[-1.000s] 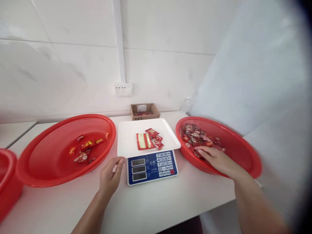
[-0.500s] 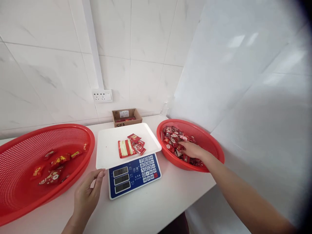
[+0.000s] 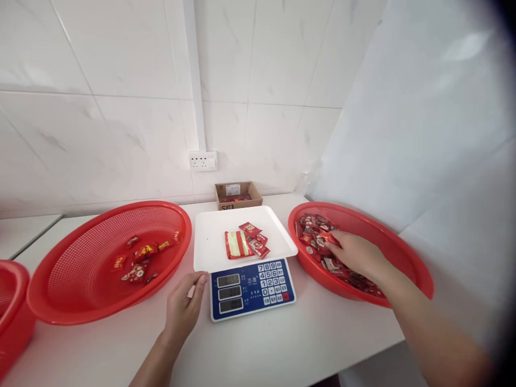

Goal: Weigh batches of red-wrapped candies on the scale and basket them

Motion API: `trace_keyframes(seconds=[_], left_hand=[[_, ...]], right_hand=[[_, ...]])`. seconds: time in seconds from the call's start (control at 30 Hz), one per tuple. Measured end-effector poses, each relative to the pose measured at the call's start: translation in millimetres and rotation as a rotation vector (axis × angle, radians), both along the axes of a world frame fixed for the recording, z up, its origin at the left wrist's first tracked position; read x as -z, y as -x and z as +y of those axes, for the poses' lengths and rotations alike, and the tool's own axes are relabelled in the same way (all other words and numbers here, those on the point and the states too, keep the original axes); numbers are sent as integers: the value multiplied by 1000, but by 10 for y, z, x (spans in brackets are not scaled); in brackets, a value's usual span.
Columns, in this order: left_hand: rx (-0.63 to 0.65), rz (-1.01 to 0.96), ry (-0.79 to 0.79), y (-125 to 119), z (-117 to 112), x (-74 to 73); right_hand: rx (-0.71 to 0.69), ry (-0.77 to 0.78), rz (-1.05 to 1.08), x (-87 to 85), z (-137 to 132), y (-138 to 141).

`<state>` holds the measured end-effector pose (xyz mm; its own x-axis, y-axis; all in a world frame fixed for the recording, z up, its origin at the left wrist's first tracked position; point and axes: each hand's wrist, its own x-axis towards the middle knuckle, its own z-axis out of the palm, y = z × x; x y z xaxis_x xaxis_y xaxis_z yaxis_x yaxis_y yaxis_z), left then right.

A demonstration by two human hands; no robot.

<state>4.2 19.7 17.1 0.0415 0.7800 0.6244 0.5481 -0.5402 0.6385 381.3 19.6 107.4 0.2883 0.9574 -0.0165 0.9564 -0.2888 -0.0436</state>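
A blue digital scale (image 3: 253, 287) with a white tray (image 3: 209, 242) stands in the middle of the white counter. A few red candy packets (image 3: 246, 243) lie on the tray. My left hand (image 3: 184, 307) rests on the counter by the scale's left front corner, fingers loosely curled, holding nothing. My right hand (image 3: 355, 252) reaches into the red basket on the right (image 3: 407, 258), fingers closed down on the heap of red packets (image 3: 316, 236) there. What the fingers hold is hidden.
A large red basket on the left (image 3: 72, 293) holds several packets (image 3: 141, 255). Another red container (image 3: 10, 306) shows at the far left edge. A small cardboard box (image 3: 237, 194) sits against the tiled wall below a socket (image 3: 202, 160).
My right hand has shifted a little inside the right basket, over the packets. The camera swung right, then back. My left hand stays by the scale.
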Motion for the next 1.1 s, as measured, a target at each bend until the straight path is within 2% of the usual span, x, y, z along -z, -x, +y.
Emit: trace_keyframes(seconds=[0.07, 0.13, 0.27, 0.43, 0.6, 0.7, 0.83, 0.93, 1.03, 1.1], left_hand=[[13, 0, 1, -4, -6, 6], [21, -3, 10, -4, -10, 13], [16, -18, 11, 7, -5, 32], [-1, -36, 49, 24, -4, 58], [26, -42, 78, 16, -4, 84], [21, -45, 71, 14, 3, 83], [-13, -53, 40, 20, 1, 67], [-27, -57, 17, 17, -17, 63], [-42, -43, -9, 11, -42, 59], [-61, -13, -63, 18, -51, 38]], right_hand=[[-123, -98, 106, -56, 33, 274], [-250, -127, 174, -63, 103, 571], [-387, -139, 269, 35, 310, 1010], [-485, -229, 396, 229, 470, 1176], [-546, -73, 390, 424, 522, 1274], [-559, -117, 437, 451, 477, 1293], [-504, -480, 619, 504, 162, 1170], [-388, -736, 741, 753, -215, 980], [-219, -770, 772, 1157, -540, 770], [-51, -676, 837, 1426, -672, 652]])
